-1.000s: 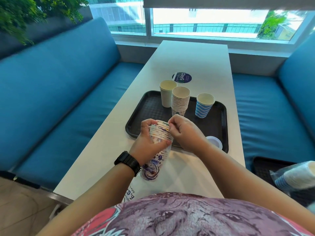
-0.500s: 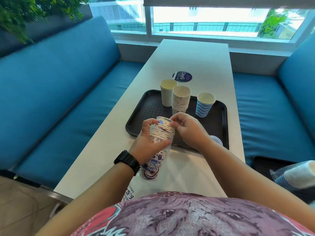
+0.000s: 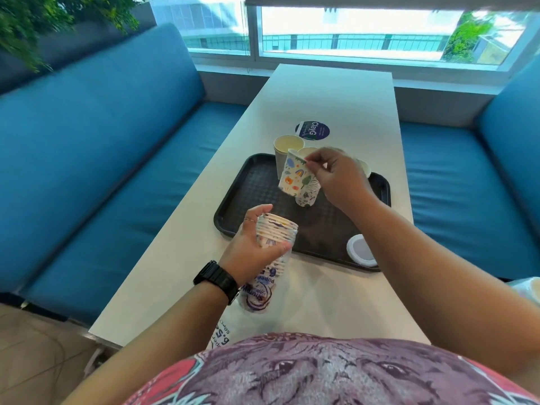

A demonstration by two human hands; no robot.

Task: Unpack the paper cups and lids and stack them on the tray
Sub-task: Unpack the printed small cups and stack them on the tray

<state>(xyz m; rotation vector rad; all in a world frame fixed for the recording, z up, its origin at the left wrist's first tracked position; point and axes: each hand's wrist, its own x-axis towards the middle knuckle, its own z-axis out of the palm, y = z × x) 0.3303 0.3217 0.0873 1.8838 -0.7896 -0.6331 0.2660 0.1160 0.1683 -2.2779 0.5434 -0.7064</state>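
Observation:
My left hand (image 3: pixel 251 247) grips a stack of printed paper cups (image 3: pixel 276 233), still partly in its clear plastic sleeve (image 3: pixel 260 290), just in front of the black tray (image 3: pixel 254 185). My right hand (image 3: pixel 339 176) pinches the rim of one printed cup (image 3: pixel 295 178) and holds it tilted above the stack of printed cups (image 3: pixel 306 197) standing on the tray. A plain cream cup (image 3: pixel 285 150) stands at the tray's back. A white lid (image 3: pixel 361 249) lies at the tray's near right corner.
The tray sits on a long white table (image 3: pixel 330 95) between two blue sofas (image 3: pixel 96 147). A round dark sticker (image 3: pixel 312 130) lies beyond the tray. Another plastic-wrapped pack (image 3: pixel 529 287) shows at the right edge.
My right hand pulled one cup off the held stack and carried it forward over the tray's stack. My left hand stayed on the sleeved stack. The striped cup is now hidden behind my right hand.

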